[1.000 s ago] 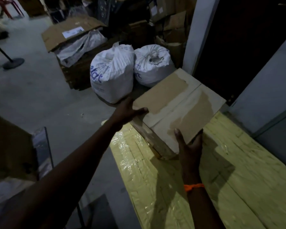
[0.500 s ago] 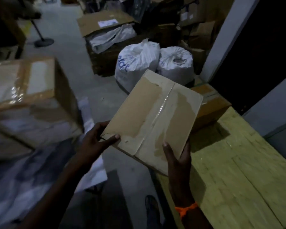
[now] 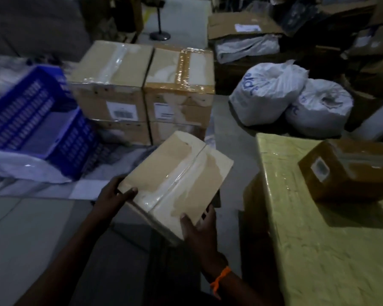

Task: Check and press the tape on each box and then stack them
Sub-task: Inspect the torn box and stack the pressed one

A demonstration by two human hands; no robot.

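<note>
Dim storeroom, grey floor [image 3: 31, 228]. Right side: a long yellow plastic-wrapped table [image 3: 318, 250], shiny film over it. On its far end sits a dark brown box [image 3: 349, 171], taped, with a small label on the near-left face.

Back centre: a stack of boxes [image 3: 142, 89] on the floor, two side by side on top, more under them. The left top one has clear tape down its middle; the right top one has brown tape across and along the edge. Both show barcode labels on the front. Left of the stack a blue plastic crate [image 3: 35, 129], tilted, resting on white sheeting.

Right of the stack, two white sacks [image 3: 292, 98], touching each other, blue print on the nearer-left one. Behind them an open carton [image 3: 241, 25] with grey wrapping hanging out, more cartons in the dark beyond. A round pole base [image 3: 159, 36] stands far back.

Centre: the held box [image 3: 177, 180], light cardboard, in the air over the floor, between the stack and the table, tilted, near end lower. Clear tape [image 3: 177, 175] runs along the top seam, wrinkled and glossy.

Left hand [image 3: 111, 199] grasps the near-left corner, thumb lying on top. Right hand [image 3: 199, 228] grips the near-right edge, thumb on top, fingers under. Orange band [image 3: 221, 279] on the right wrist.
</note>
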